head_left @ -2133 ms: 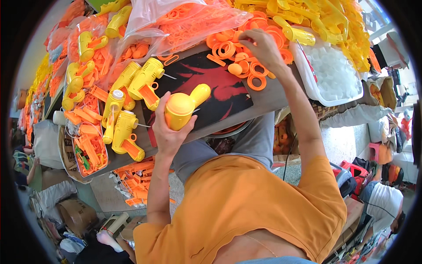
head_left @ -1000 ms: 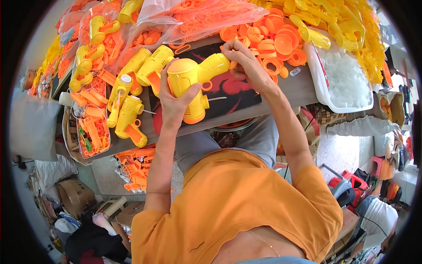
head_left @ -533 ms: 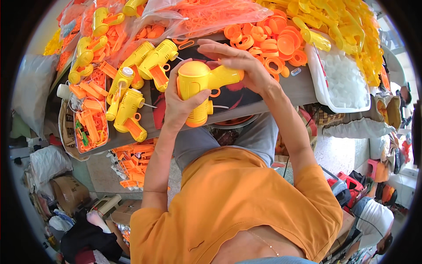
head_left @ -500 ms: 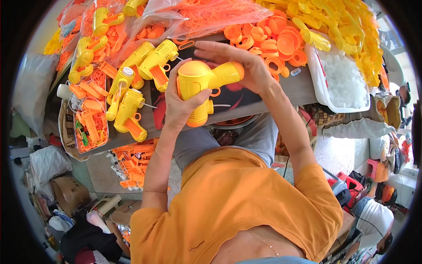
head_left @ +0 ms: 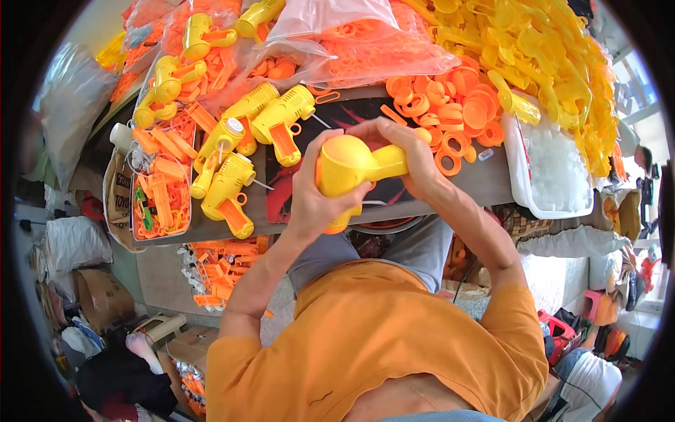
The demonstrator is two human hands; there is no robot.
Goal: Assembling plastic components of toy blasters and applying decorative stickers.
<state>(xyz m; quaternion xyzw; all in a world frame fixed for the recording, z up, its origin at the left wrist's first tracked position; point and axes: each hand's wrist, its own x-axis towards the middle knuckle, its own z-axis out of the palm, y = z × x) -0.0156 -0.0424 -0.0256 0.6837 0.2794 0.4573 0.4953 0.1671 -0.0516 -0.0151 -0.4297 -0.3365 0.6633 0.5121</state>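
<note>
Above the table's front edge, my left hand (head_left: pixel 315 197) grips a yellow toy hair dryer (head_left: pixel 346 165) by its body, thumb across the near side. The dryer's handle points right into the palm of my right hand (head_left: pixel 416 158), whose fingers curve round the far side; their tips are partly hidden. To the left lie several similar yellow toy hair dryers (head_left: pixel 230 184) with orange parts and thin pale rods sticking out. A dark mat with a red pattern (head_left: pixel 343 112) lies beyond my hands.
Orange rings and caps (head_left: pixel 460 105) are heaped at the far right-centre, beside a white tray of translucent pieces (head_left: pixel 587 209). Yellow shells (head_left: pixel 520 49) pile up behind. A clear bag of orange parts (head_left: pixel 387 53) sits at the back. A box of orange pieces (head_left: pixel 184 226) stands left.
My right hand has closed in on the dryer's handle and far side. The dryer has turned slightly in my left hand. The whole view has shifted, moving the table contents right and down.
</note>
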